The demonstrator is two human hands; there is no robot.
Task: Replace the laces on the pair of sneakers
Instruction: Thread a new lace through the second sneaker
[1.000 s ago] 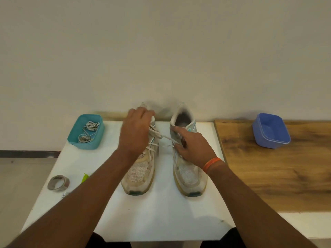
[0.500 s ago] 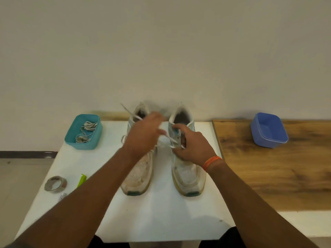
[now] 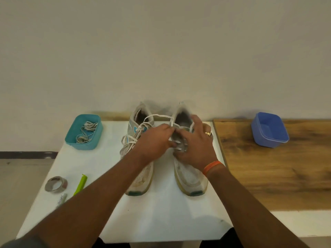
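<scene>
Early stage: both sneakers keep old laces. Left hand (image 3: 154,140) pinches the right sneaker's (image 3: 188,172) lace (image 3: 162,116); right hand (image 3: 195,147) spread, steadying it. Replacement laces (image 3: 86,131) wait at ten o'clock.

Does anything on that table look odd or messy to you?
Only the white lace: it loops loose from the left sneaker across to the right sneaker, where both hands work. Nothing looks spilled or broken.
</scene>
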